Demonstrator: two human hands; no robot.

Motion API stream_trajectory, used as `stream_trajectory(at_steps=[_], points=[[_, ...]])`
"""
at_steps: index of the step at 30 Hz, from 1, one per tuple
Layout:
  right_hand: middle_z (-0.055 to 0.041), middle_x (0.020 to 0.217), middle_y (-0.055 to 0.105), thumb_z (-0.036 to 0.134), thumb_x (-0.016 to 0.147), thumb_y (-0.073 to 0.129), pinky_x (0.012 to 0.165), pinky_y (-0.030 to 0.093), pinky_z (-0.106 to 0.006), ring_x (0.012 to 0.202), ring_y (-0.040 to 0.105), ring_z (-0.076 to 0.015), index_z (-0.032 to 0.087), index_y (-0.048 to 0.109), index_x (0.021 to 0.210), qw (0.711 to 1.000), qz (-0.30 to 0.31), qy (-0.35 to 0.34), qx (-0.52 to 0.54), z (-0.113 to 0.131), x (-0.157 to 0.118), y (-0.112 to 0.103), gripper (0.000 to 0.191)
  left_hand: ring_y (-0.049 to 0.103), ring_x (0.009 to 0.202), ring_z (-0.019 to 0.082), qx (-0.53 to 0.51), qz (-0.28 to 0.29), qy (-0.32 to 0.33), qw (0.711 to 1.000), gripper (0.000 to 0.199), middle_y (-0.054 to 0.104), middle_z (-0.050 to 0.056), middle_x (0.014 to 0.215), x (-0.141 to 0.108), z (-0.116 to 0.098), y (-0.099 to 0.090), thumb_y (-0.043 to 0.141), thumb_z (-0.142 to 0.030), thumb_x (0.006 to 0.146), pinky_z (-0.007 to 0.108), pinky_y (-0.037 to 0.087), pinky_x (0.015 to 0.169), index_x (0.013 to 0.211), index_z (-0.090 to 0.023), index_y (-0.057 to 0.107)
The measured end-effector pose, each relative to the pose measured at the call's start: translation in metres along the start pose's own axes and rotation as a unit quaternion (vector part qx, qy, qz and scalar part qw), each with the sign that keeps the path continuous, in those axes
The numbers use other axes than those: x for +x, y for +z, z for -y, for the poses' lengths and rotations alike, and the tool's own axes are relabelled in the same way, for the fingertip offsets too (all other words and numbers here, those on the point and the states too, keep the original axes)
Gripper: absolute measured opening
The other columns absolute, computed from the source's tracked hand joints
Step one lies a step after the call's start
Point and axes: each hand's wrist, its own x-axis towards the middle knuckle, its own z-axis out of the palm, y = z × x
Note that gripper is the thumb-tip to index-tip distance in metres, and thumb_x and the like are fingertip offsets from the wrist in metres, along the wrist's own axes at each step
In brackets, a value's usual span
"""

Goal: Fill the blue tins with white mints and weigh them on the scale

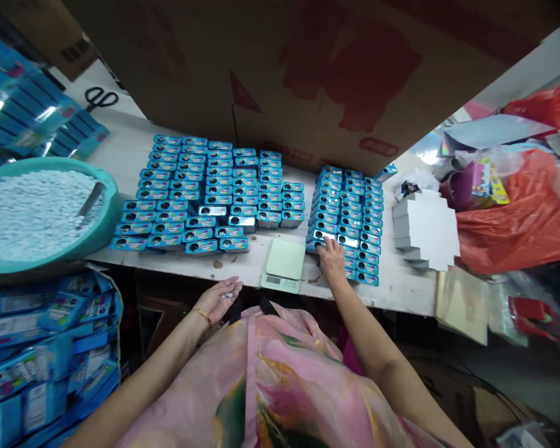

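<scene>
My left hand is palm up at the table's front edge, fingers half curled around a few small white tablets. Bent down onto the front left of the right-hand block of small blue tins, my right hand has its fingertips together on a tin top. Whatever may be between those fingertips is hidden. White specks show on some tins in that block. Between my hands lies a pale green digital scale. A larger group of blue tins stands in rows to the left, a few with shiny silvery tops.
A teal basin full of white tablets, with a scoop in it, is at left. Below it are blue packages. Scissors lie behind. A large carton borders the back; white card pieces and red plastic bags sit right.
</scene>
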Motion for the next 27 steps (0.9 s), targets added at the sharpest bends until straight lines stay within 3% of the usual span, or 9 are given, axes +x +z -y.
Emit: stream_trajectory(at_steps=[3, 6, 10, 14, 17, 22, 27], points=[[-0.0096, 0.115, 0.049, 0.014, 0.081, 0.045, 0.080, 0.031, -0.037, 0.098, 0.039, -0.0238, 0.019, 0.060, 0.088, 0.999, 0.007, -0.034, -0.035, 0.002, 0.005, -0.005, 0.017, 0.063, 0.069, 0.013, 0.011, -0.003, 0.005, 1.000, 0.034, 0.062, 0.014, 0.086, 0.003, -0.005, 0.008, 0.047, 0.006, 0.072, 0.018, 0.053, 0.060, 0.102, -0.009, 0.054], [-0.0101, 0.113, 0.050, 0.014, 0.082, 0.043, 0.081, 0.030, -0.037, 0.096, 0.040, -0.0229, 0.018, 0.059, 0.092, 0.997, 0.007, -0.062, -0.048, 0.006, 0.004, -0.029, 0.019, 0.063, 0.071, 0.013, 0.014, -0.003, 0.013, 1.000, 0.034, 0.062, 0.014, 0.087, 0.002, -0.009, 0.007, 0.047, 0.006, 0.073, 0.018, 0.053, 0.061, 0.103, -0.009, 0.054], [-0.0100, 0.117, 0.047, 0.015, 0.083, 0.041, 0.085, 0.028, -0.039, 0.100, 0.038, -0.0237, 0.019, 0.058, 0.094, 0.990, 0.007, -0.135, -0.033, 0.036, 0.004, -0.057, 0.021, 0.063, 0.072, 0.014, 0.014, -0.008, 0.014, 1.000, 0.034, 0.062, 0.013, 0.085, -0.001, -0.006, 0.007, 0.047, 0.007, 0.072, 0.018, 0.053, 0.061, 0.101, -0.008, 0.055], [-0.0101, 0.104, 0.051, 0.017, 0.082, 0.044, 0.081, 0.032, -0.037, 0.090, 0.041, -0.0217, 0.019, 0.060, 0.087, 0.982, 0.051, -0.181, -0.006, 0.083, 0.014, -0.053, 0.017, 0.063, 0.071, 0.013, 0.026, 0.010, 0.009, 1.000, 0.030, 0.062, 0.014, 0.084, -0.003, 0.002, 0.017, 0.049, 0.007, 0.070, 0.019, 0.052, 0.062, 0.096, -0.007, 0.056], [-0.0099, 0.099, 0.053, 0.019, 0.082, 0.046, 0.078, 0.034, -0.036, 0.088, 0.043, -0.0214, 0.020, 0.061, 0.089, 0.980, 0.070, -0.182, 0.030, 0.101, 0.016, -0.043, 0.016, 0.063, 0.071, 0.013, 0.029, 0.027, 0.016, 0.999, 0.027, 0.062, 0.014, 0.085, -0.004, 0.003, 0.019, 0.050, 0.006, 0.070, 0.019, 0.052, 0.064, 0.092, -0.007, 0.057], [-0.0082, 0.109, 0.052, 0.028, 0.083, 0.048, 0.079, 0.036, -0.033, 0.096, 0.043, -0.0209, 0.022, 0.051, 0.115, 0.983, 0.032, -0.098, 0.154, 0.078, 0.004, -0.033, 0.032, 0.063, 0.075, 0.014, 0.008, 0.020, 0.021, 1.000, 0.027, 0.062, 0.014, 0.085, -0.007, 0.002, 0.008, 0.049, 0.006, 0.070, 0.020, 0.053, 0.066, 0.092, -0.007, 0.058], [-0.0064, 0.101, 0.055, 0.024, 0.086, 0.042, 0.075, 0.034, -0.032, 0.088, 0.044, -0.0193, 0.024, 0.059, 0.105, 0.984, 0.029, -0.045, 0.168, 0.064, -0.006, -0.030, 0.025, 0.063, 0.080, 0.017, -0.019, 0.004, 0.017, 1.000, 0.026, 0.062, 0.014, 0.081, -0.007, 0.002, 0.002, 0.049, 0.006, 0.070, 0.023, 0.053, 0.068, 0.091, -0.007, 0.058]])
